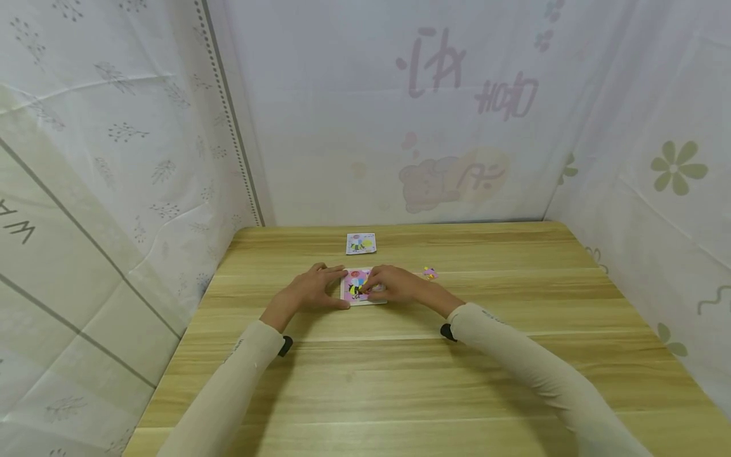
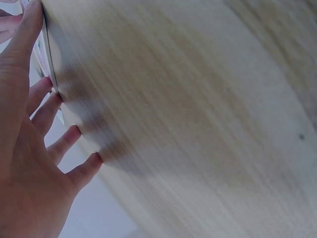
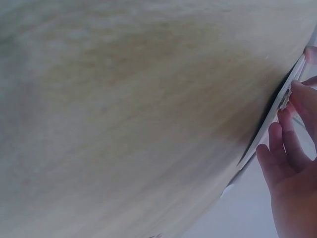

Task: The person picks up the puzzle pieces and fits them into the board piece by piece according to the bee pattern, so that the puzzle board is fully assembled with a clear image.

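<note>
A small pink jigsaw puzzle board with a bee picture lies flat on the table. My left hand rests at its left side, fingers spread and fairly straight; the thumb touches the near left corner. In the left wrist view, the left hand has two fingertips against the board's edge and the others on the tabletop. My right hand is over the board's right part, covering some of the picture. Between its thumb and forefinger, the right hand pinches a small puzzle piece, seen nearly edge-on.
Behind the board lies a square card with a similar bee picture. Loose pink and yellow puzzle pieces lie to the right of the right hand. Patterned cloth hangs behind and beside the wooden table.
</note>
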The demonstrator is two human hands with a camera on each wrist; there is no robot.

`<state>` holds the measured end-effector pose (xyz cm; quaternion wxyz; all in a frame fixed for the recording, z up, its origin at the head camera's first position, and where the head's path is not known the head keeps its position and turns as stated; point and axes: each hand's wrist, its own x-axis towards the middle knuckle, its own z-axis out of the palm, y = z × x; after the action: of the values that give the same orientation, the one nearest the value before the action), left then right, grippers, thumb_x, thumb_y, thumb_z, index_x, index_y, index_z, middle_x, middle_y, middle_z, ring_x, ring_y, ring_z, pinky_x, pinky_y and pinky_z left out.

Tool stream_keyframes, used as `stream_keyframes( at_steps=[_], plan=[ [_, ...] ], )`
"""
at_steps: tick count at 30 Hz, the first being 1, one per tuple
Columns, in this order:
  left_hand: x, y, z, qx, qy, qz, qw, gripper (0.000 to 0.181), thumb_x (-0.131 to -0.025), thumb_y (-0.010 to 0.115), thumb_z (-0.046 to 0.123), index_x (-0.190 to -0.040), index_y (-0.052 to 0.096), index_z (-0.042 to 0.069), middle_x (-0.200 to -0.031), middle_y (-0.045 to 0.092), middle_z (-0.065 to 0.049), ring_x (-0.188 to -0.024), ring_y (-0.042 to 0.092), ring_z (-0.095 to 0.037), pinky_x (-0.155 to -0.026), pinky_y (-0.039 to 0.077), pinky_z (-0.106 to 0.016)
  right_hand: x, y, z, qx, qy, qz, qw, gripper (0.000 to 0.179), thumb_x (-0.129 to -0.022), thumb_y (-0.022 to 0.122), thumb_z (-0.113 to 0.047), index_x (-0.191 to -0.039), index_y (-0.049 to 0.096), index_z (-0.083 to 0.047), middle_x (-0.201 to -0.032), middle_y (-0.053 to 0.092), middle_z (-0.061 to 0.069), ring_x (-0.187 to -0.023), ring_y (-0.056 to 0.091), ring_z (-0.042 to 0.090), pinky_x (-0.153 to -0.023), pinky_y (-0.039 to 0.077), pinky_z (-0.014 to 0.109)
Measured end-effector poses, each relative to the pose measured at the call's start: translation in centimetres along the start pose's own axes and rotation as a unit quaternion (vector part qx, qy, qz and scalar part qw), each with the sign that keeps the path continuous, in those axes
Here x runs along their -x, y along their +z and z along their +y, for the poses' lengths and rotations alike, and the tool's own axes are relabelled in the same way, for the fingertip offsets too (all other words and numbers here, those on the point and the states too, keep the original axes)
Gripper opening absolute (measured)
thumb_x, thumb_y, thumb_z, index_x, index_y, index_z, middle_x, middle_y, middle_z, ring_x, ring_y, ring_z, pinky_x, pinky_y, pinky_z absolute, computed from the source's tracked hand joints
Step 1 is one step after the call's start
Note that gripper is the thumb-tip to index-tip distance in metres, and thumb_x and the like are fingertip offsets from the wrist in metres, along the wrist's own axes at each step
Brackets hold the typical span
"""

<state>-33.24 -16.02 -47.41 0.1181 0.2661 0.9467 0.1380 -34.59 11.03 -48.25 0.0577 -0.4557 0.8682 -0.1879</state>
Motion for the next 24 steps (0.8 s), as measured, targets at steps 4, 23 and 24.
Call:
stream_keyframes(
  at_steps=[4, 23, 24],
  plan=[
    [0.0, -0.04, 0.02, -0.001, -0.001, 0.0, 1.0, 0.093, -0.087, 0.074, 0.066, -0.161, 0.042, 0.021, -0.168, 0.035, 0.001, -0.149, 0.034, -0.036, -0.108, 0.038, -0.071, -0.26, -0.02, -0.23, 0.004, 0.002, -0.008, 1.0, 0.024, -0.1, 0.072, -0.021, -0.121, 0.079, -0.013, -0.111, 0.071, 0.003, -0.099, 0.062, 0.014, -0.087, 0.053, 0.031],
    [-0.1, -0.1, -0.04, -0.005, 0.008, -0.004, 0.9999, 0.092, -0.088, 0.074, 0.065, -0.161, 0.042, 0.018, -0.168, 0.035, -0.002, -0.147, 0.035, -0.036, -0.107, 0.041, -0.068, -0.55, 0.23, -0.42, 0.019, 0.0, -0.015, 0.9997, 0.024, -0.1, 0.07, -0.018, -0.122, 0.079, -0.014, -0.111, 0.07, 0.002, -0.097, 0.059, 0.013, -0.084, 0.051, 0.031],
    [-0.12, -0.09, -0.05, -0.004, 0.008, -0.004, 1.0, 0.092, -0.088, 0.073, 0.065, -0.161, 0.042, 0.018, -0.168, 0.035, -0.002, -0.147, 0.035, -0.036, -0.107, 0.041, -0.068, -0.51, 0.29, -0.48, 0.021, 0.003, -0.014, 0.9997, 0.024, -0.1, 0.07, -0.019, -0.123, 0.078, -0.015, -0.111, 0.07, 0.001, -0.097, 0.059, 0.014, -0.085, 0.051, 0.031]
  ],
)
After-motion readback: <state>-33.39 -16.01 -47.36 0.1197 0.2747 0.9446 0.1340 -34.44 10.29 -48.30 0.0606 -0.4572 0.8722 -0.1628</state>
